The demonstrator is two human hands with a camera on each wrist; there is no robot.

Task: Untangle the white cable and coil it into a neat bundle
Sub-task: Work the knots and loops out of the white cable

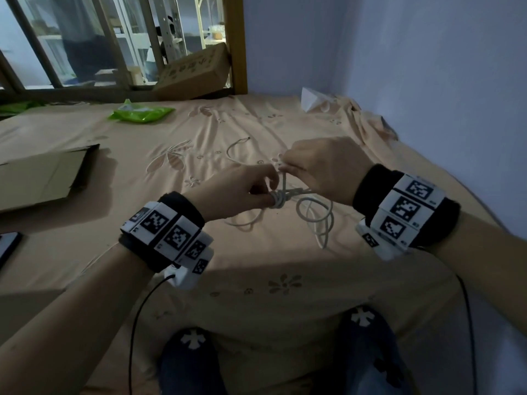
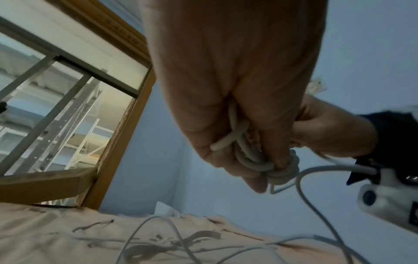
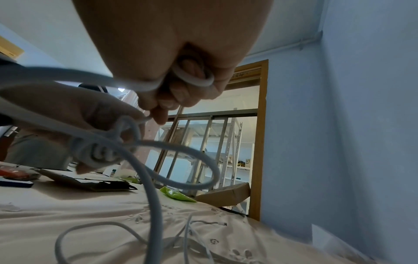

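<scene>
- The left hand [image 1: 242, 189] pinches the knotted clump of the white cable [image 1: 278, 199] between thumb and fingers, probably to hold the knot steady.
- The right hand [image 1: 322, 166], just beside and slightly above, grips a strand rising from that knot, apparently to draw it free.
- Below both hands, slack loops [image 1: 315, 218] hang and trail onto the bed [image 1: 256, 280].
- Well off to the left lies flat cardboard [image 1: 42, 178]; farther beyond, a green packet [image 1: 141, 113].
</scene>
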